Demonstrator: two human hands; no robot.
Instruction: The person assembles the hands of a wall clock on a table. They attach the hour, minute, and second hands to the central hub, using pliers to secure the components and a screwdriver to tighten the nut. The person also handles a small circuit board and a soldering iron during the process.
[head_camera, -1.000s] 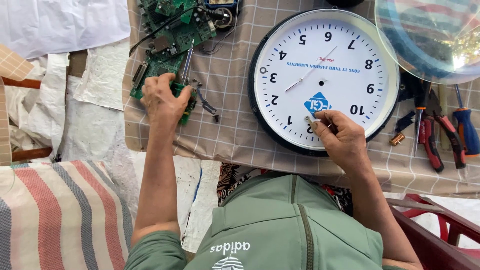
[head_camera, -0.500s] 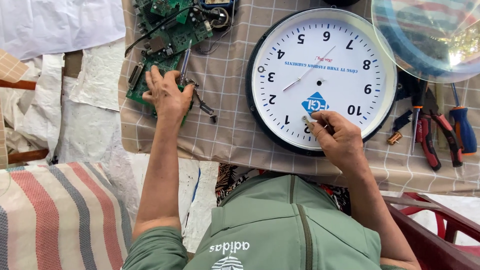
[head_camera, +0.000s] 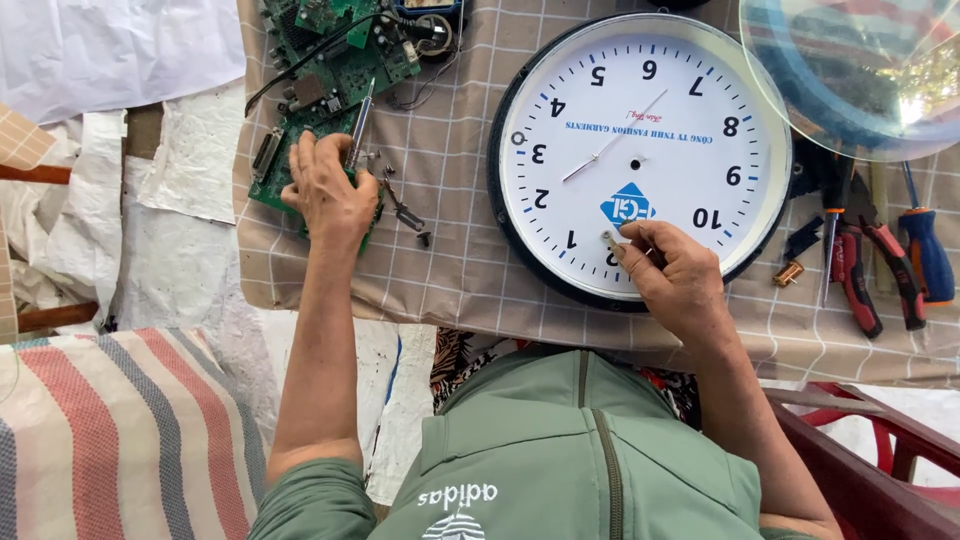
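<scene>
The left hand rests curled on a green printed circuit board at the far left of the worktop, which is covered by a beige checked cloth; its fingers close loosely around a slim grey metal-tipped tool that points away from the person across the board. A few small dark metal parts lie on the cloth just beside that hand. The right hand sits on the lower edge of a large round white wall clock with a black rim, lying face up, thumb and fingertips pinched on a small silvery piece against the dial. A clear domed clock cover overlaps the clock's right side. Red-handled pliers and a blue-handled screwdriver lie at the far right.
</scene>
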